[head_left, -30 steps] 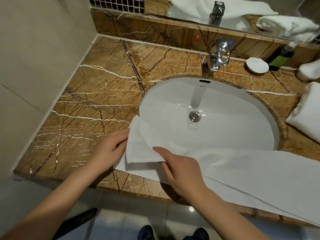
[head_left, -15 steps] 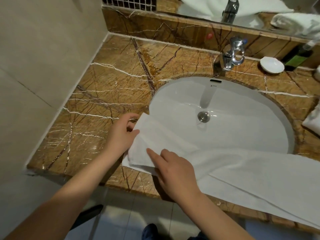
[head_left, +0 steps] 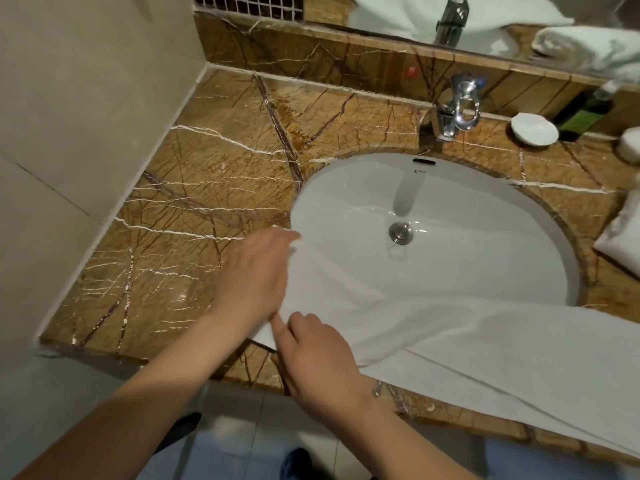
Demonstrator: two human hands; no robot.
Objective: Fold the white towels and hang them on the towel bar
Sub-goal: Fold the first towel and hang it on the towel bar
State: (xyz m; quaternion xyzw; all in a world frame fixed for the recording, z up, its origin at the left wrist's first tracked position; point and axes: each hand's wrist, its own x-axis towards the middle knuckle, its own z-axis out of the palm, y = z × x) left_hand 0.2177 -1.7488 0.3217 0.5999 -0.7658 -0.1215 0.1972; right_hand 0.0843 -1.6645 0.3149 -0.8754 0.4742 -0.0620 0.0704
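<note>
A long white towel [head_left: 491, 344] lies across the front of the sink and along the marble counter's front edge, running off to the right. Its left end is doubled over itself. My left hand [head_left: 254, 277] lies flat on that left end, fingers stretched toward the basin. Just below it, my right hand [head_left: 320, 355] rests on the towel's near left corner, with the index finger pressing the edge. No towel bar is in view.
The white sink [head_left: 467, 188] is set into the brown marble counter [head_left: 214, 188], with a chrome faucet [head_left: 457, 105] behind it. A soap dish [head_left: 535, 129], a green bottle [head_left: 585, 114] and another folded white towel [head_left: 623, 237] sit at the right. A tiled wall closes the left side.
My left hand has moved from the towel's left edge onto its top and now lies flat there. My right hand has slid left to the near corner.
</note>
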